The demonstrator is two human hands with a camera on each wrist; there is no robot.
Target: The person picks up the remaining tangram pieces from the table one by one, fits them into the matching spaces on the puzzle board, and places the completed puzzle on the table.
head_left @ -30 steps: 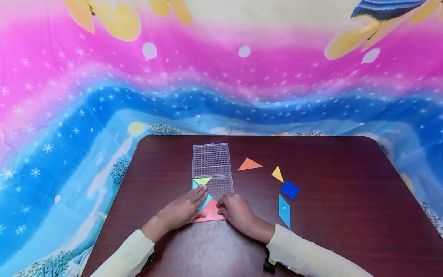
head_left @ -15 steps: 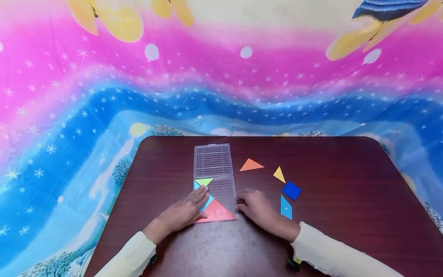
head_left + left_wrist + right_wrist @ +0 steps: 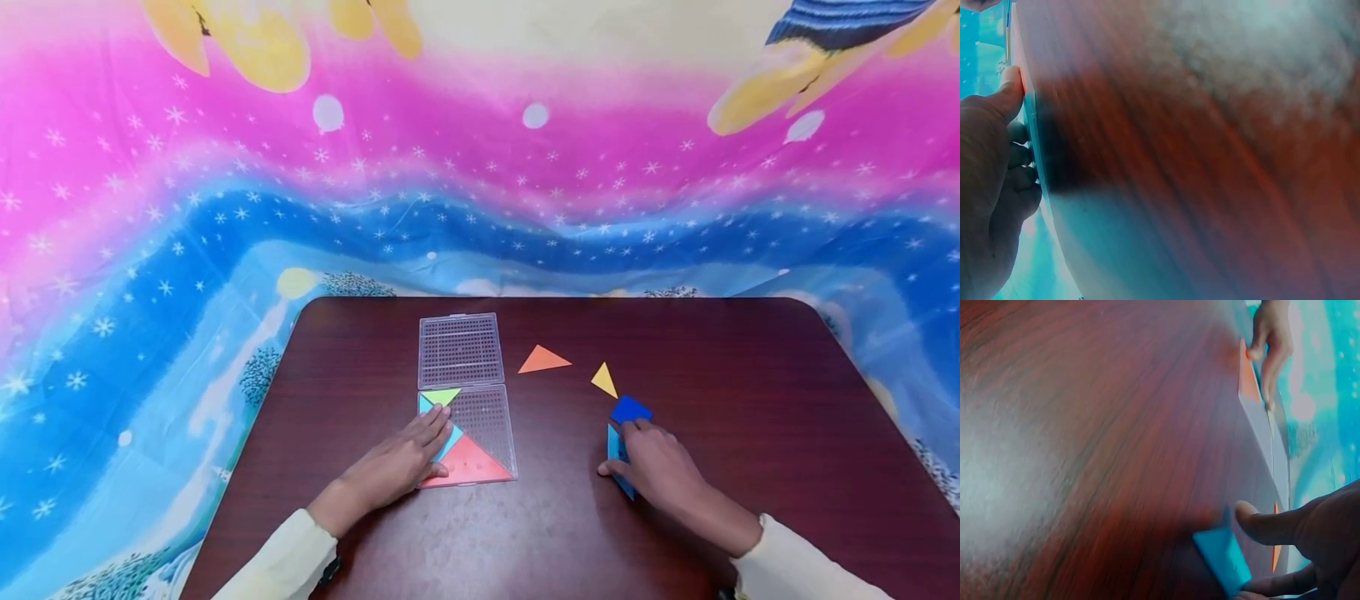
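My left hand (image 3: 397, 458) lies with straight fingers over the lower half of a clear hinged plastic case (image 3: 483, 417). Its fingers rest on a light blue triangle (image 3: 450, 443), and the thumb touches a red triangle (image 3: 468, 462). A small green triangle (image 3: 442, 397) sits in the case's upper left corner. My right hand (image 3: 667, 467) is over a light blue parallelogram (image 3: 614, 446) on the table. In the right wrist view, the thumb stands apart from the parallelogram (image 3: 1224, 556), while a fingertip meets its near end. A dark blue square (image 3: 632, 408) is partly hidden behind that hand.
The case's lid (image 3: 460, 350) lies open flat behind its base. To the right of the lid are an orange triangle (image 3: 543, 359) and a small yellow triangle (image 3: 604, 380). A patterned cloth (image 3: 480, 167) hangs behind the brown table (image 3: 360, 333).
My right hand has left the red triangle in the case and moved right to the light blue parallelogram. My left hand has stayed on the case.
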